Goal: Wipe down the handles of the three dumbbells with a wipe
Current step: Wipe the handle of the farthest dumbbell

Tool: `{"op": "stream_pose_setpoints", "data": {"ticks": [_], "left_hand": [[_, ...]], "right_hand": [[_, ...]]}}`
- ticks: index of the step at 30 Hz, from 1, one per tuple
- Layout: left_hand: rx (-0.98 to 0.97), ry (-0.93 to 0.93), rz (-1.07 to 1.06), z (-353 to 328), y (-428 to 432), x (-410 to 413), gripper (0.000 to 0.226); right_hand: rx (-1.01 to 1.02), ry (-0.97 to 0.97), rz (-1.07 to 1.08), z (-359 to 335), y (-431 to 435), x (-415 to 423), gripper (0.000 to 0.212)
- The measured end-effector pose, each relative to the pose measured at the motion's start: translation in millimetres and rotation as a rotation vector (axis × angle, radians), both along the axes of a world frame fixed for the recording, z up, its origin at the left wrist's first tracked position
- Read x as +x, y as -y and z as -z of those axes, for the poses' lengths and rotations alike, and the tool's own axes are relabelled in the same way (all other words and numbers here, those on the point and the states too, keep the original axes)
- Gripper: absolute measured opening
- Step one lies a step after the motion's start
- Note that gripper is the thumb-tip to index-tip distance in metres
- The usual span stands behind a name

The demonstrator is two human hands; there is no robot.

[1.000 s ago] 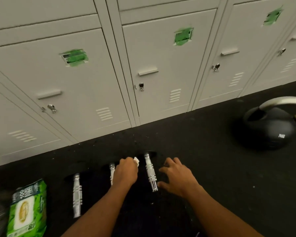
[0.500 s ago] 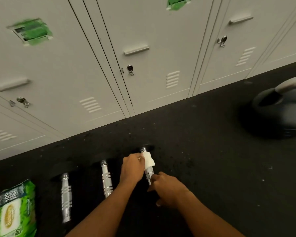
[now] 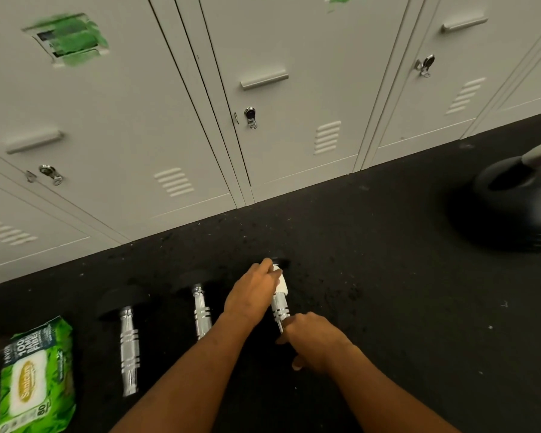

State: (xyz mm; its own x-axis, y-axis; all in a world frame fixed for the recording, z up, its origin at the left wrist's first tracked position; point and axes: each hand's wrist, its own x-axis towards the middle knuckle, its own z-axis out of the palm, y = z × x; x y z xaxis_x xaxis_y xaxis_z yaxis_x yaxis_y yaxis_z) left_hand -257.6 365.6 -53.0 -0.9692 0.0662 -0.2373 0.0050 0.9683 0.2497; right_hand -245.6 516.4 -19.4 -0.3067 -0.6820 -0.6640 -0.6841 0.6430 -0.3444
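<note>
Three dumbbells lie side by side on the black floor (image 3: 388, 276) before the lockers (image 3: 122, 120). The left hand (image 3: 252, 293) pinches a white wipe (image 3: 280, 281) around the far end of the rightmost dumbbell's chrome handle (image 3: 280, 309); the right hand (image 3: 316, 342) curls closed over its near end.

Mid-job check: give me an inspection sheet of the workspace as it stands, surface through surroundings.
Surface: black rubber floor, light specks scattered on it.
Job's things: three dumbbells lying side by side: left dumbbell, middle dumbbell, right dumbbell; white wipe wrapped on the right one's handle.
Clutter: green wipes pack at far left; kettlebell at right.
Hands: left hand presses the wipe to the handle; right hand grips the handle's near end.
Cables: nothing seen.
Surroundings: grey lockers, doors shut.
</note>
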Motion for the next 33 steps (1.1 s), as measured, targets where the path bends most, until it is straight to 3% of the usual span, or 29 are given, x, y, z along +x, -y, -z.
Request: {"op": "stream_pose_setpoints", "data": {"ticks": [5, 11, 16, 20, 28, 33], "left_hand": [[0.138, -0.048, -0.08, 15, 0, 14, 0.04], [0.326, 0.019, 0.143, 28, 1, 56, 0.033], [0.278, 0.027, 0.304, 22, 7, 66, 0.026], [0.166, -0.003, 0.393, 23, 10, 52, 0.037], [0.096, -0.124, 0.027, 28, 17, 11, 0.043], [0.259, -0.066, -0.022, 29, 9, 32, 0.04]], "right_hand": [[-0.046, -0.033, 0.014, 1, -8, 7, 0.059], [-0.103, -0.044, 0.019, 4, -9, 10, 0.051], [-0.116, -0.041, 0.032, 5, -11, 13, 0.054], [-0.113, -0.051, 0.027, 3, -11, 13, 0.053], [-0.115, -0.048, 0.034, 4, -13, 13, 0.055], [-0.115, -0.056, 0.03, 5, -13, 11, 0.054]]}}
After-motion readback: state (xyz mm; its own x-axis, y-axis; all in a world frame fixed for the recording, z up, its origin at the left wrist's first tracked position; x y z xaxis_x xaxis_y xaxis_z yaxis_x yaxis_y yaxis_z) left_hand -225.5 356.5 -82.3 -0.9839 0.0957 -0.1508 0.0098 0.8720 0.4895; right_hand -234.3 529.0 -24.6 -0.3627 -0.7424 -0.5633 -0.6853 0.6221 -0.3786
